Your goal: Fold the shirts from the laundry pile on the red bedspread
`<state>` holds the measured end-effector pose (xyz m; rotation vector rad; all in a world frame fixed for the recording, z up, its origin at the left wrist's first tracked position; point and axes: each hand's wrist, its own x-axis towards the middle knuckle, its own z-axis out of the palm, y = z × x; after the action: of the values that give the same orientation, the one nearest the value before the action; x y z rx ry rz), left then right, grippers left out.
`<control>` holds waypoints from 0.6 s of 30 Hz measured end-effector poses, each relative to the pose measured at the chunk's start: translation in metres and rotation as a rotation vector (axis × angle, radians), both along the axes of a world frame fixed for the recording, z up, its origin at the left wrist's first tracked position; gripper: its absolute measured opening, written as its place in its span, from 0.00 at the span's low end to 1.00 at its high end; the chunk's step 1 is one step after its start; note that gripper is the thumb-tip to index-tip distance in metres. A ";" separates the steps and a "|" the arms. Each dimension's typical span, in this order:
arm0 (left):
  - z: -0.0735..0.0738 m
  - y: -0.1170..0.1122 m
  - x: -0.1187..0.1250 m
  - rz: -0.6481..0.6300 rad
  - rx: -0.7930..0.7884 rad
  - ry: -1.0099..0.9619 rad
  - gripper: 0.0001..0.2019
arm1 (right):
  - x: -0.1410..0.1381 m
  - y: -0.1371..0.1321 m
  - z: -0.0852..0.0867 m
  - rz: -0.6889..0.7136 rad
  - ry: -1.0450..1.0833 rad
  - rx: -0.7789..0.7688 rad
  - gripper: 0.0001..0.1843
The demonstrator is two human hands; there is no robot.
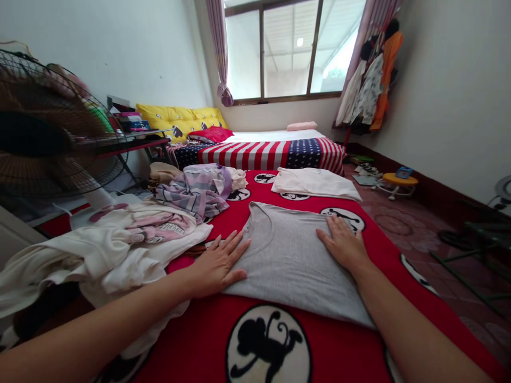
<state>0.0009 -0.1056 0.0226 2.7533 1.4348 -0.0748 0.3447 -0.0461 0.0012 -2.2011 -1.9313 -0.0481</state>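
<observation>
A grey T-shirt (291,255) lies folded flat on a red blanket (339,346) printed with black-and-white monkey circles. My left hand (217,263) rests flat, fingers spread, on the shirt's left edge. My right hand (343,244) lies flat with fingers stretched out on the shirt's right side. Neither hand holds anything.
A heap of white and pink clothes (115,244) sits at the left, striped purple garments (195,189) behind it. A folded cream garment (315,182) lies farther back. A standing fan (48,133) is at the far left. Clothes (371,85) hang by the window; the tiled floor (419,234) runs along the right.
</observation>
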 end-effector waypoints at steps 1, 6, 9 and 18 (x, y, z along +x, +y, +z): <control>0.005 -0.002 -0.004 0.018 -0.001 0.036 0.35 | 0.000 0.000 0.000 -0.003 0.002 0.004 0.34; 0.038 0.005 0.032 0.087 0.173 0.020 0.21 | -0.002 -0.001 0.003 -0.002 0.084 0.051 0.32; 0.037 0.021 0.072 -0.012 0.244 -0.192 0.22 | 0.000 -0.003 0.004 0.014 0.182 0.110 0.30; -0.020 0.063 0.094 0.023 0.098 -0.279 0.38 | 0.012 0.002 -0.003 -0.132 0.180 0.046 0.33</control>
<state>0.0953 -0.0421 0.0024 2.6842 1.4282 0.3754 0.3571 -0.0443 -0.0017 -2.2166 -1.6728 0.0816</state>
